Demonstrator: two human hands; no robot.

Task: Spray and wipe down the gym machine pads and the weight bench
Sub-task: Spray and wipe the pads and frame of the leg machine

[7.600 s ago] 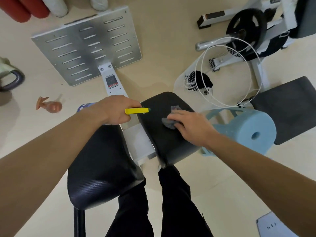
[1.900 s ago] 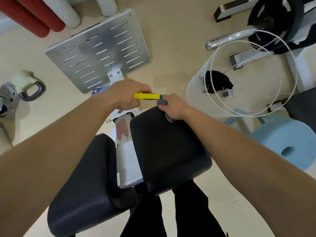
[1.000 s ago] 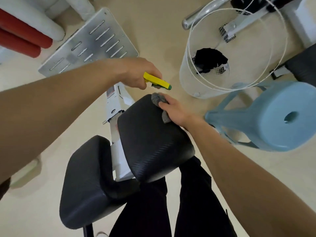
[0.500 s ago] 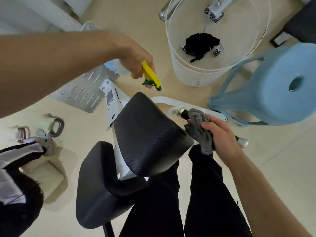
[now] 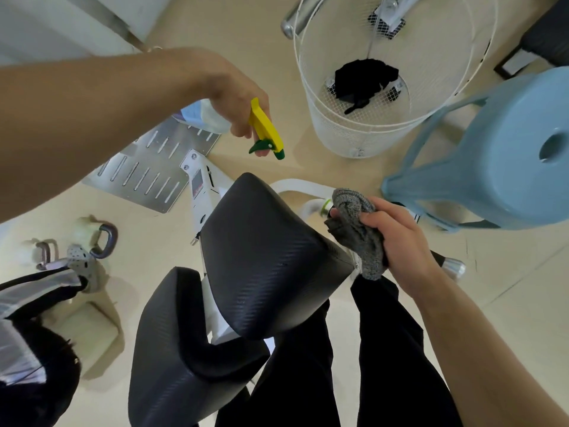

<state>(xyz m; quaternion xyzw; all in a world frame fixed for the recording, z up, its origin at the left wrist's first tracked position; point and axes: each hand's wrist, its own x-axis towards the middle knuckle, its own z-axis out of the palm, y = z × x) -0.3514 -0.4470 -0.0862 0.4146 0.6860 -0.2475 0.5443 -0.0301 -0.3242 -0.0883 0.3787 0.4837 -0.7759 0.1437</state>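
Ctr of view: two black machine pads on a white frame (image 5: 200,192), upper pad (image 5: 264,260) tilted and overlapping the lower pad (image 5: 184,349) at near left. Right of them, pale-blue plastic stool (image 5: 492,167) w/ a hole in its seat. Beyond, white wire basket (image 5: 338,124) on the floor, black rag (image 5: 363,78) lying at its bottom. Far left of the pads, slotted metal plate (image 5: 144,174) at the end of the frame. Below the pads, black trouser legs (image 5: 388,349). Left hand (image 5: 228,97) wrapped round the neck of a spray bottle (image 5: 266,131), finger at the green trigger, yellow head angled down twd the far edge of the upper pad, hanging above it w/o contact. Right hand (image 5: 403,238) fisted round a bunched grey cloth (image 5: 354,223), just off the upper pad's right corner; cloth-to-pad contact impossible to tell. Under that hand, a machine handle w/ a chrome end cap (image 5: 455,268) poking out past the wrist. Hands well apart, pad's far corner btwn them. At far left on the floor, kettlebell (image 5: 104,238).
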